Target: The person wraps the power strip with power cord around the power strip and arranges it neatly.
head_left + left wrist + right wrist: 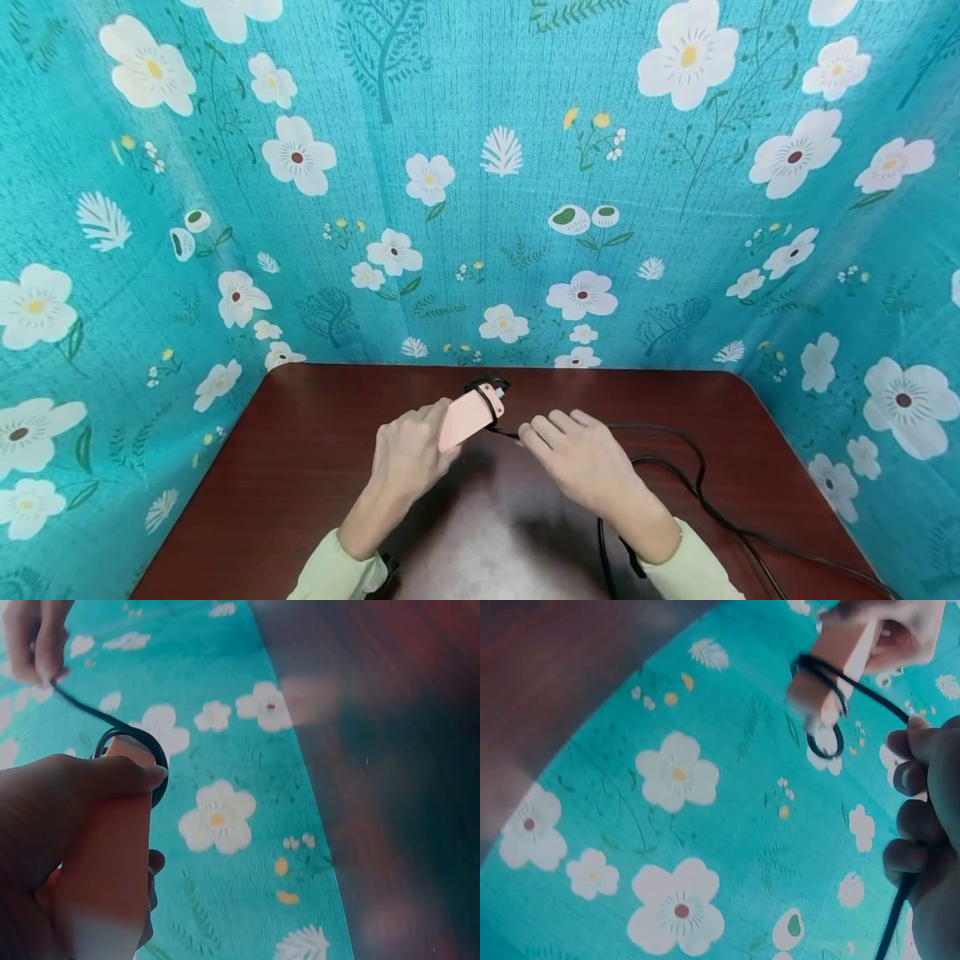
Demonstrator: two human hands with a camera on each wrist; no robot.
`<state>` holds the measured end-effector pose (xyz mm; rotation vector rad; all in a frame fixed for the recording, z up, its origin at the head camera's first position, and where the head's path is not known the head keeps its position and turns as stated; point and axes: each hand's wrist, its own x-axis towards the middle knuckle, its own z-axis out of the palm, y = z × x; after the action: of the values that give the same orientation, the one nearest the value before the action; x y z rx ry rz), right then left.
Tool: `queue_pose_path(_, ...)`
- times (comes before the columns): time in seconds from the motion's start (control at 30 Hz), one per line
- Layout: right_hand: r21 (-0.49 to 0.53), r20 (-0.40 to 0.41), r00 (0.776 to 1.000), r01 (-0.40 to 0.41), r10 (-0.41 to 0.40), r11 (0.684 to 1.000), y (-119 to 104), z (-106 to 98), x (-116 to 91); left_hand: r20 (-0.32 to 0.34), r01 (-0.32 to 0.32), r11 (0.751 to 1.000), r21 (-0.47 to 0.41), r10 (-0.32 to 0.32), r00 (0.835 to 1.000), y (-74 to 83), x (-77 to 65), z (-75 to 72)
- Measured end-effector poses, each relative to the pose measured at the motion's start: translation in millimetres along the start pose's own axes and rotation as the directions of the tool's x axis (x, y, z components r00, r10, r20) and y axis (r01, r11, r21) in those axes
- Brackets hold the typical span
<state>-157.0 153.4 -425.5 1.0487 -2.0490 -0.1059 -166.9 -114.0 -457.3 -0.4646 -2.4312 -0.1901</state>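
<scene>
My left hand [411, 446] grips a pink, flat-sided device [467, 418] above the table, its far end tilted up to the right. A black cord [86, 709] is looped around that far end, and the left thumb presses near the loops in the left wrist view. To the right, my right hand [581, 462] pinches the cord between thumb and fingers, and the stretch between the hands looks taut. In the right wrist view, the cord [871, 692] runs from the pink device [847, 646] through my right hand [930, 802]. The device's exact kind cannot be told.
Beneath the hands is a dark red-brown table [300, 450] with rounded back corners. Loose cord lies in curves across its right side and runs off at the lower right. Turquoise floral cloth [480, 200] hangs behind the table and on both sides.
</scene>
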Motion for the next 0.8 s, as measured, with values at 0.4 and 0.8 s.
queue_pose_path(0.4, 0.036, 0.002, 1.0, 0.027, -0.027, 0.999, 20, -2, 2, 0.081, -0.177, 0.984, 0.027, 0.174, 0.981, 14.1, -2.4, -5.9)
queue_pose_path(0.8, 0.238, 0.07, 0.997, -0.038, 0.022, 0.97, 32, 8, 8, 0.143, -0.315, 0.949, 0.027, 0.308, 0.941, 15.6, 7.5, -14.6)
